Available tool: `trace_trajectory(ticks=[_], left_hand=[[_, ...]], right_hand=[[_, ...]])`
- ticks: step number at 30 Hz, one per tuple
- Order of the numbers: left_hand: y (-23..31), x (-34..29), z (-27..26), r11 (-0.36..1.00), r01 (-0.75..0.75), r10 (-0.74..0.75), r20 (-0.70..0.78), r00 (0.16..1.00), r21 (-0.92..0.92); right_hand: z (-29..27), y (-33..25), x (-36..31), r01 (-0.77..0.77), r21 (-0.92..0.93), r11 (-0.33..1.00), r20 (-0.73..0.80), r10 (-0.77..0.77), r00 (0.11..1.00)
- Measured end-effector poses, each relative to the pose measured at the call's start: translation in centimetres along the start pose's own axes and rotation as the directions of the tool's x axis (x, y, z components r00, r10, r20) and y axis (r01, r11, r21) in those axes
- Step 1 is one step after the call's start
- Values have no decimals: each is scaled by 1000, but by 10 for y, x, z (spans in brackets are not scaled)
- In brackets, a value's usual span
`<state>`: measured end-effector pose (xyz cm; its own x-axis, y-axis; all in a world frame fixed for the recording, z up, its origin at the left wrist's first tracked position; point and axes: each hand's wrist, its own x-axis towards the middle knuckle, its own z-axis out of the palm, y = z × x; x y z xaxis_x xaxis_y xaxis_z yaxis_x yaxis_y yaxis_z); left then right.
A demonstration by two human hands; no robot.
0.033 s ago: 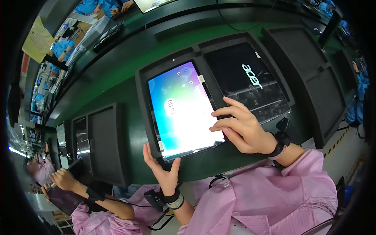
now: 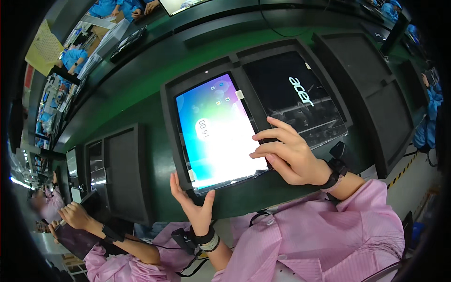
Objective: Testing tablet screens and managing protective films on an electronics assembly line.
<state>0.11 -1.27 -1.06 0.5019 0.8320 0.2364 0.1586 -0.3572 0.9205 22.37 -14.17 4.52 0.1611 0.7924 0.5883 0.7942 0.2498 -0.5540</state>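
A tablet [image 2: 211, 122] with a lit, colourful screen lies in the left compartment of a black foam tray [image 2: 170, 113]. Over that tablet's lower right side is my right hand [image 2: 293, 157], its fingers stretched apart and nothing in its grasp; whether the fingertips touch the glass I cannot tell. My left hand [image 2: 197, 214] is open at the lower left corner of the tray, with thumb and fingers spread close to the tablet's near edge. A second tablet [image 2: 277, 84], showing a white logo on a dark screen, occupies the right compartment under clear film.
To the right stands another black foam tray [image 2: 361, 56], and a further tray [image 2: 124, 174] lies to the left. At far left a co-worker's hand [image 2: 75, 216] is beside a dark device. A raised dark ledge [image 2: 211, 33] runs along the back of the green bench [image 2: 150, 108].
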Motion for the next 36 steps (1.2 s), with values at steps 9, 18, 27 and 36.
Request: trace_trajectory(ticks=[9,18,27,36], left_hand=[[1,1,-3,998,-37,36,20,999,47],[-2,2,-2,999,-36,35,27,999,31],[-3,1,-3,1000,-3,3,-2,1000,-25],[-2,3,-3,1000,-7,7,0,1000,-5]], right_hand=[[10,-3,-3,-44,53,998,-27,46,999],[8,-1,-5,-73,70,995,-65,78,995],[7,-2,-4,-53,98,994,-69,60,996],[7,2,-6,-60,88,994,-23,62,998]])
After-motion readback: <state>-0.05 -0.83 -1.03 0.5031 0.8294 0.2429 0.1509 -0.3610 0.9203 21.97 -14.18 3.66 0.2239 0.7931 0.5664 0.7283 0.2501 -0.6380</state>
